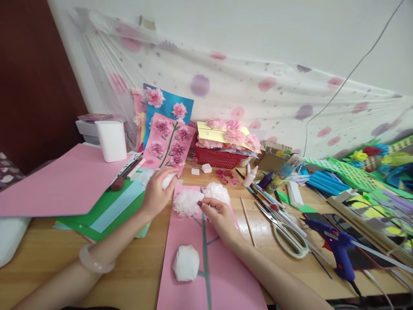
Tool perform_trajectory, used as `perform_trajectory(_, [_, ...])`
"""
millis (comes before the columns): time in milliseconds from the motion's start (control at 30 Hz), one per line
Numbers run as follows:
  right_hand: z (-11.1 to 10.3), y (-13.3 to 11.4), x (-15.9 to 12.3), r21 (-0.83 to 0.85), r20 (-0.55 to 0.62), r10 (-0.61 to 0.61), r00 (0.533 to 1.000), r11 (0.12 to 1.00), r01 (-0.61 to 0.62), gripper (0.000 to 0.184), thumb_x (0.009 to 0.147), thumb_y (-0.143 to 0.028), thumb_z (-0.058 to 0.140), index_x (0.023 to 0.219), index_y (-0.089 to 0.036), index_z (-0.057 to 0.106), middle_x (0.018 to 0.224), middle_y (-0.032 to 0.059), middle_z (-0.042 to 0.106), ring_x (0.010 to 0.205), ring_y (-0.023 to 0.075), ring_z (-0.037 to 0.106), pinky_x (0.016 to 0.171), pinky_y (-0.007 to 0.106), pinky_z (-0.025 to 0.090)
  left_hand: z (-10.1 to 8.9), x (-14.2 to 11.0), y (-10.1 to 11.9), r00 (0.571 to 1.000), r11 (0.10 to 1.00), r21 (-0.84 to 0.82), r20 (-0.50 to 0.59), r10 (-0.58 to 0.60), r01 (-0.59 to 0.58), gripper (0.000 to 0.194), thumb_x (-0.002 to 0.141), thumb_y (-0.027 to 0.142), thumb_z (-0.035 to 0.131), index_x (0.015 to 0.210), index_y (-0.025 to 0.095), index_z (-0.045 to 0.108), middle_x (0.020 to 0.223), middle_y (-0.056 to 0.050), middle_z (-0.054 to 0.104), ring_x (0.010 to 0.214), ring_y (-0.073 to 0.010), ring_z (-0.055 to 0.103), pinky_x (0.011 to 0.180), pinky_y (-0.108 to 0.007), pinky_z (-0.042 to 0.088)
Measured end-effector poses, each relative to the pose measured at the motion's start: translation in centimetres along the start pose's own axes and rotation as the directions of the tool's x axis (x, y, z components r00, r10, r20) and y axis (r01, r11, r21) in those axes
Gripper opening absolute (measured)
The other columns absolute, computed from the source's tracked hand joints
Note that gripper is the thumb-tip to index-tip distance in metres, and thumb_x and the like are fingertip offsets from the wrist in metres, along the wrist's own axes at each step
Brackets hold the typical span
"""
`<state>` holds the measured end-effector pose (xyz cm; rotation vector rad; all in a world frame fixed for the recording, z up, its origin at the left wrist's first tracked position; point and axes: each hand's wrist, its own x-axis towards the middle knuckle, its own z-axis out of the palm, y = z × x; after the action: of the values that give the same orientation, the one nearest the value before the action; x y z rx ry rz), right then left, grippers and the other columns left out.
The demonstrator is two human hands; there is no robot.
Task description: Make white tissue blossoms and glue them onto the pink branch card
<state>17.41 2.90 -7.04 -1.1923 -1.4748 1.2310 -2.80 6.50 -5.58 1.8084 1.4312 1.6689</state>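
- Holding a white wad [168, 181] in the left hand [158, 191], head view; fingers curled round it, near the card's top-left corner.
- Right hand [222, 221]: thumb and forefinger narrow at the left flower's [185, 203] edge; can't tell if petals are pinched or just touched.
- Left flower is on the upper part of the pink card [226, 267], left of the painted stem [205, 254]; right flower [217, 192] is just beside it, partly behind the right hand. Round wad [186, 263] is lower on the card, left of the stem.
- Scissors [274, 219] and glue gun [342, 258] are on the table [142, 271], right of the card.
- Handling, judged: flowers look very light, soft, easily crushed or torn; best held low at the base, not by petal tips. Wads seem soft too, hold by the sides. Card likely bendy, take by edges.
- Hidden: most of the held wad, the flowers' undersides, part of the right flower. Card's bottom cut off by the frame. Petal layers blurred; can't tell if flowers are fixed.
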Motion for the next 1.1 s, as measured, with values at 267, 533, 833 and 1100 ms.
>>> perform_trajectory(267, [-0.5, -0.3, 0.2, 0.152, -0.011, 0.060, 0.998, 0.987, -0.058, 0.027, 0.075, -0.043, 0.071, 0.084, -0.018, 0.067, 0.062, -0.0041, 0.045, 0.052, 0.0077, 0.031, 0.048, 0.022, 0.024, 1.7, -3.4, 3.3, 0.922, 0.996, -0.086, 0.386, 0.033, 0.000, 0.028, 0.078, 0.019, 0.055, 0.100, 0.019, 0.072, 0.105, -0.006, 0.074, 0.104, -0.0213, 0.066, 0.094, -0.034, 0.050])
perform_trajectory(533, [-0.5, 0.0, 0.3, 0.121, -0.006, -0.019, 1.000, 0.992, 0.019, 0.027, 0.078, -0.045, 0.067, 0.082, -0.019, 0.069, 0.064, -0.0034, 0.047, 0.051, 0.0078, 0.031, 0.048, 0.023, 0.025, 1.7, -3.2, 3.3, 0.923, 0.983, -0.129, 0.377, -0.075, 0.132, 0.022, 0.077, 0.030, 0.061, 0.092, 0.020, 0.073, 0.098, -0.006, 0.075, 0.099, -0.0227, 0.067, 0.092, -0.035, 0.051])
perform_trajectory(833, [-0.1, -0.8, 0.0, 0.051, 0.008, -0.067, 0.998, 0.997, 0.066, 0.025, 0.075, -0.042, 0.067, 0.074, -0.017, 0.064, 0.066, -0.0016, 0.053, 0.058, 0.0104, 0.040, 0.055, 0.025, 0.031, 2.1, -2.8, 2.4, 0.927, 0.885, -0.304, 0.244, -0.285, 0.352, 0.026, 0.074, 0.042, 0.067, 0.082, 0.017, 0.064, 0.081, -0.004, 0.072, 0.078, -0.0195, 0.068, 0.072, -0.029, 0.053])
perform_trajectory(1100, [-0.3, -0.8, 0.0, 0.021, 0.018, -0.061, 0.998, 0.998, 0.060, 0.026, 0.076, -0.044, 0.065, 0.072, -0.018, 0.064, 0.064, -0.0013, 0.053, 0.059, 0.0123, 0.043, 0.057, 0.026, 0.032, 2.2, -2.6, 1.6, 0.929, 0.865, -0.339, 0.149, -0.338, 0.369, 0.035, 0.070, 0.046, 0.071, 0.085, 0.016, 0.064, 0.084, -0.007, 0.072, 0.083, -0.0204, 0.068, 0.075, -0.030, 0.053])
